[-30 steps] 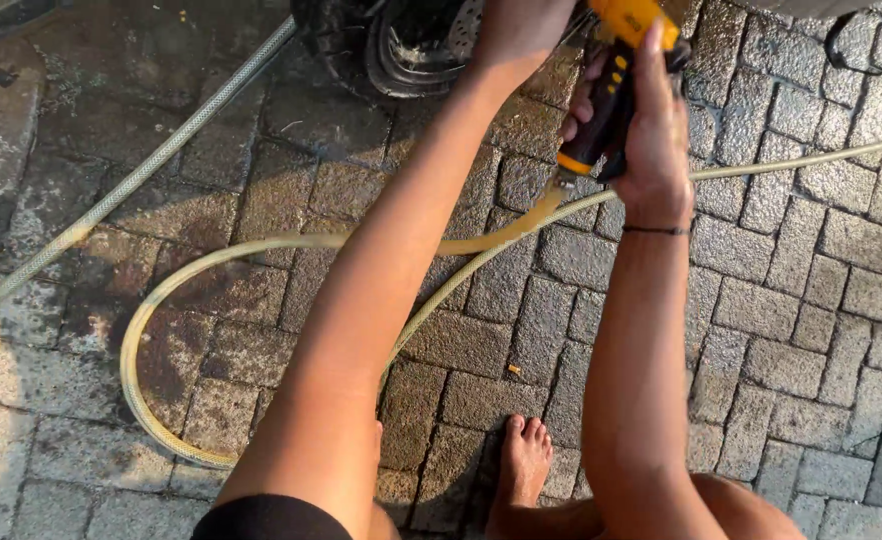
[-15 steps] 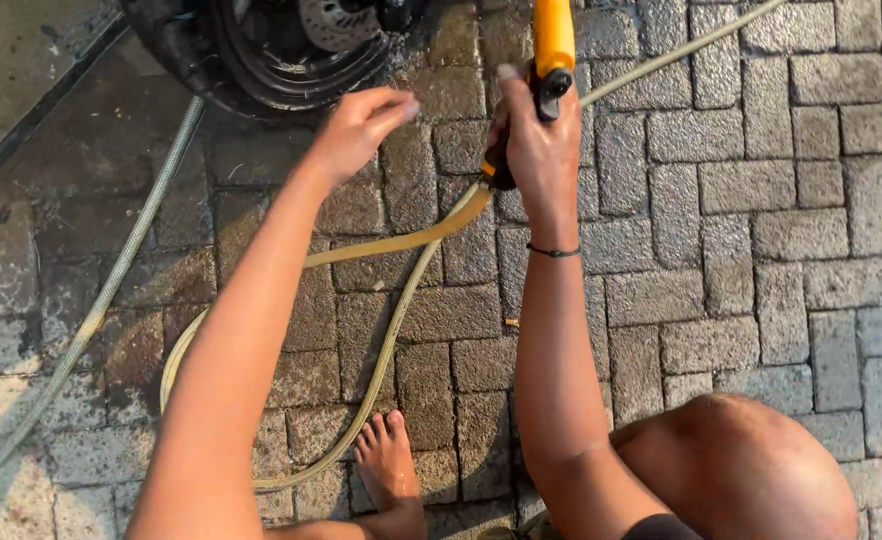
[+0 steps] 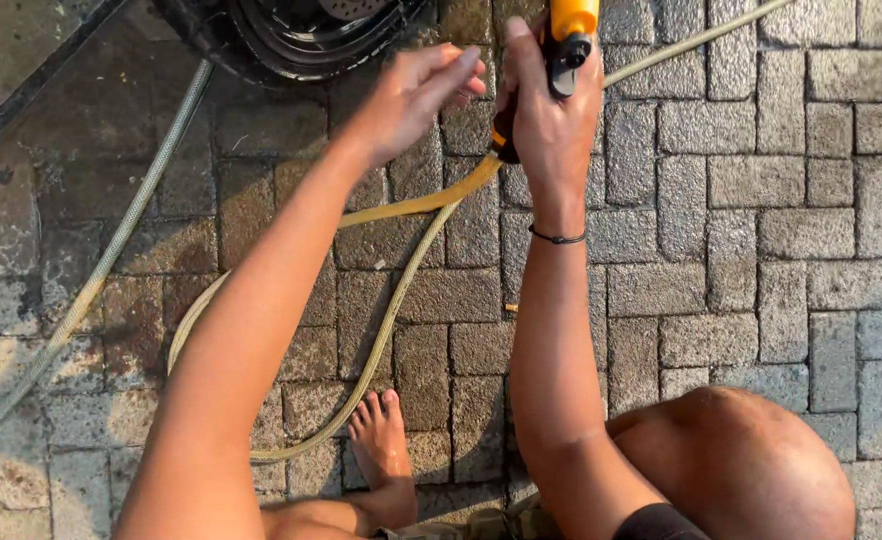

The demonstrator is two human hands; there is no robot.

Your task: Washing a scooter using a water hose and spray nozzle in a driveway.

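My right hand (image 3: 551,115) grips a yellow and black spray nozzle (image 3: 569,30) near the top of the view, pointing away from me. A yellowish hose (image 3: 391,300) runs from the nozzle's base and loops over the wet paving to my left. My left hand (image 3: 411,90) hovers just left of the nozzle with its fingers apart, holding nothing. A black wheel (image 3: 291,35) stands at the top left, just beyond my left hand.
A second, grey hose (image 3: 111,260) runs diagonally along the left side. My bare foot (image 3: 383,445) rests on the brick paving (image 3: 761,200) inside the hose loop, and my right knee (image 3: 751,460) is bent at the lower right. A darker slab (image 3: 11,50) lies top left.
My left hand has come away from the wheel and moved right toward the nozzle, fingers opening. The right hand keeps its grip on the nozzle. The view has shifted over the paving.
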